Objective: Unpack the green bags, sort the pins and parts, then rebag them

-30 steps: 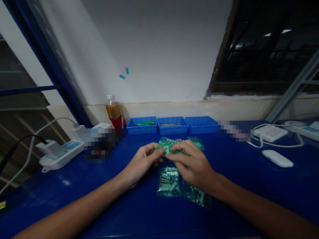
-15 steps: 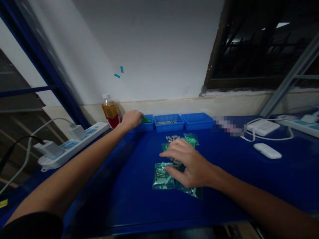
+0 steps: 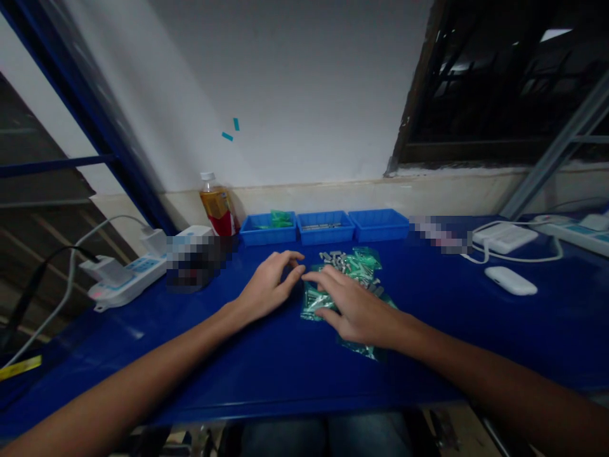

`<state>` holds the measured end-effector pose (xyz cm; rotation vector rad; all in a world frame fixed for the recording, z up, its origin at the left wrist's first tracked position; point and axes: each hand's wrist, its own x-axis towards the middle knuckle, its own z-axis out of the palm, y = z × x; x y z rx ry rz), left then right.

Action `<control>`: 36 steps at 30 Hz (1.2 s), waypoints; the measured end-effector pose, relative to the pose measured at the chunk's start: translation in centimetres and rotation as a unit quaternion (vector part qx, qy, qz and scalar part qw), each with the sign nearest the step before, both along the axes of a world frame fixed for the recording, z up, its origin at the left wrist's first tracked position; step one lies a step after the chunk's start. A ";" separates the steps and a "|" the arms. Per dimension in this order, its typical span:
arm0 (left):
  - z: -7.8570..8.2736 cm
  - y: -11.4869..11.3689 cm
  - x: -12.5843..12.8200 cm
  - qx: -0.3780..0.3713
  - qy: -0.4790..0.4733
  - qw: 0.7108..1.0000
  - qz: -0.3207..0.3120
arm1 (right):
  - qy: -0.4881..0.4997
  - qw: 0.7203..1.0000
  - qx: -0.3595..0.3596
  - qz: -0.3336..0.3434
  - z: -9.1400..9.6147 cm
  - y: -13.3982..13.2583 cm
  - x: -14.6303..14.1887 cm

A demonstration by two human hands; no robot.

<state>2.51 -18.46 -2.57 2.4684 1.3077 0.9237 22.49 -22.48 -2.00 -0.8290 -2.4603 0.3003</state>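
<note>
My left hand (image 3: 272,283) hovers at or just over the blue table, left of a pile of small hardware. Its fingers curve, with a gap between thumb and fingertip, and nothing shows in it. My right hand (image 3: 356,306) reaches over the pile with thumb and fingers apart. Under and beside its fingers lies a clear green bag of screws (image 3: 311,304). Another green bag (image 3: 362,349) pokes out below the palm. Loose metal pieces (image 3: 335,259) and a further green bag (image 3: 367,257) lie beyond the fingers. The right palm hides part of the pile.
Along the wall stand a left blue bin (image 3: 267,237) with green bags, a middle bin (image 3: 326,237) with metal pieces, and a right bin (image 3: 380,226). A drink bottle (image 3: 219,206) and power strip (image 3: 143,273) are left; a white case (image 3: 510,280) lies right.
My left hand has left the left bin and come back beside the pile. The front bag of screws lies farther from the table's front edge. My right hand has stayed over the pile.
</note>
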 end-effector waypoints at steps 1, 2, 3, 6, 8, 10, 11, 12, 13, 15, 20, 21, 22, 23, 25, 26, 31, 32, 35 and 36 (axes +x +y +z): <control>0.0 -0.5 0.3 -0.035 -0.033 0.999 -0.010 | 0.026 1.000 -0.006 -0.011 0.0 0.1 0.0; 0.1 -0.8 0.6 -0.069 -0.068 0.995 -0.021 | 0.051 0.998 -0.007 -0.026 0.0 0.3 0.0; 0.3 -0.9 0.8 -0.104 -0.102 0.989 -0.033 | 0.075 0.996 -0.004 -0.043 0.0 0.5 0.0; 0.8 -1.3 1.5 -0.203 -0.183 0.960 -0.068 | 0.142 0.985 0.037 -0.087 0.1 0.9 0.1; 0.9 -1.7 1.8 -0.264 -0.233 0.932 -0.088 | 0.161 0.979 0.082 -0.094 0.2 1.0 0.2; 0.8 -2.2 2.2 -0.326 -0.297 0.892 -0.103 | 0.159 0.976 0.126 -0.079 0.3 1.0 0.3; 0.7 -2.4 2.3 -0.354 -0.332 0.868 -0.104 | 0.152 0.976 0.141 -0.067 0.2 1.0 0.3; 0.6 -2.5 2.4 -0.375 -0.365 0.846 -0.103 | 0.144 0.976 0.150 -0.056 0.2 0.9 0.3; 0.5 -2.6 2.5 -0.388 -0.394 0.828 -0.099 | 0.136 0.977 0.155 -0.047 0.2 0.8 0.3; 0.3 -2.4 2.5 -0.386 -0.436 0.809 -0.083 | 0.119 0.980 0.159 -0.034 0.1 0.7 0.3; 0.3 -1.3 1.6 -0.271 -0.480 0.834 -0.027 | 0.117 0.983 0.121 -0.071 0.1 0.8 0.1; 0.4 -1.2 1.4 -0.224 -0.461 0.859 -0.026 | 0.132 0.983 0.093 -0.087 0.2 0.9 0.0; 0.5 -1.3 1.2 -0.166 -0.424 0.890 -0.031 | 0.151 0.982 0.052 -0.099 0.3 1.0 -0.1; 0.7 -1.5 1.0 -0.104 -0.373 0.921 -0.041 | 0.175 0.979 -0.003 -0.105 0.5 1.1 -0.1; 1.0 -1.9 0.8 0.022 -0.249 0.965 -0.075 | 0.233 0.959 -0.127 -0.100 0.8 1.3 -0.2; 1.0 -2.2 0.8 0.076 -0.192 0.974 -0.093 | 0.262 0.943 -0.184 -0.093 1.0 1.4 -0.2; 0.4 -2.3 0.7 0.183 -0.057 0.975 -0.116 | 0.355 0.872 -0.325 -0.086 1.3 1.6 -0.3; 0.3 -2.2 0.7 0.182 -0.048 0.975 -0.116 | 0.359 0.867 -0.334 -0.089 1.2 1.7 -0.4; 0.4 -2.0 0.8 0.141 -0.041 0.982 -0.121 | 0.354 0.879 -0.303 -0.102 0.7 1.8 -0.4; 0.5 -2.0 0.9 0.111 -0.052 0.985 -0.119 | 0.345 0.894 -0.265 -0.109 0.5 1.9 -0.4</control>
